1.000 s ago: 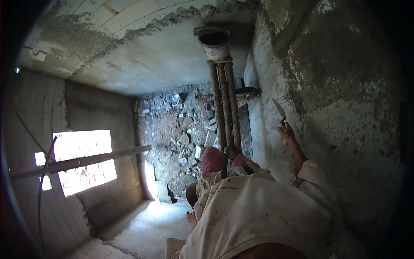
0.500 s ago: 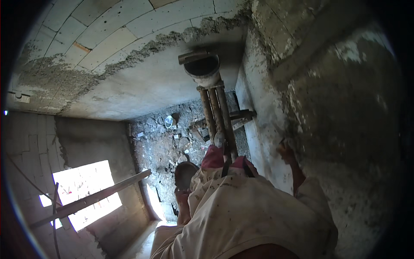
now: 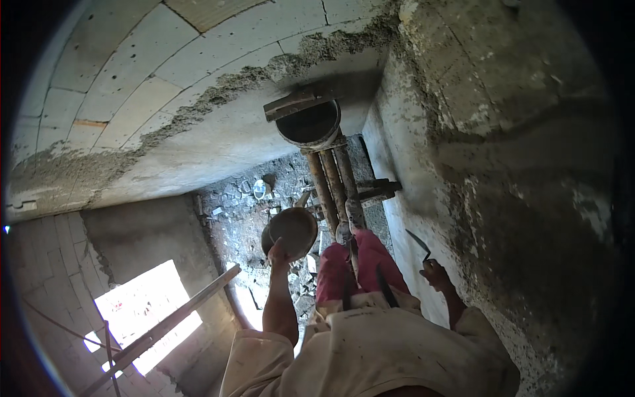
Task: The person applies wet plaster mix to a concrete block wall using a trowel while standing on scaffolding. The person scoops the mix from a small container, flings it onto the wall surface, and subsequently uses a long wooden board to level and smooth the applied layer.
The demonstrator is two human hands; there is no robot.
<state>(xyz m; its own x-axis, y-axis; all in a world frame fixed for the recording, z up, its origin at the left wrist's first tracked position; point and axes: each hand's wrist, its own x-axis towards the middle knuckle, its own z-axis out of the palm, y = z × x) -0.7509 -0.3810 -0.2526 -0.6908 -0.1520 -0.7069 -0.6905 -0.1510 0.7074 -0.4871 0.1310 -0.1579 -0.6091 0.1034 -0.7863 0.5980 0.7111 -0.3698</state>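
Observation:
My left hand (image 3: 279,251) is closed on the rim of a round, shallow pan (image 3: 295,230), dull grey-brown inside, which I hold out over the floor to the left of my legs. The inside of the pan is dim, and I cannot make out what it contains. Low on the right, my right hand (image 3: 434,275) is wrapped round the handle of a trowel (image 3: 417,244). Its narrow dark blade points up and to the left, beside the plastered right wall (image 3: 522,159) and apart from the pan.
My feet stand on several poles (image 3: 323,188) laid side by side above the rubble-strewn floor (image 3: 231,225). Ahead on them sits a round bucket (image 3: 309,140) with a board (image 3: 289,104) across its rim. A wooden beam (image 3: 198,298) slants past a bright window opening at lower left.
My left hand has brought the pan up and forward, away from my body. The trowel in my right hand now shows clearly, its blade turned out from the wall. My view has shifted.

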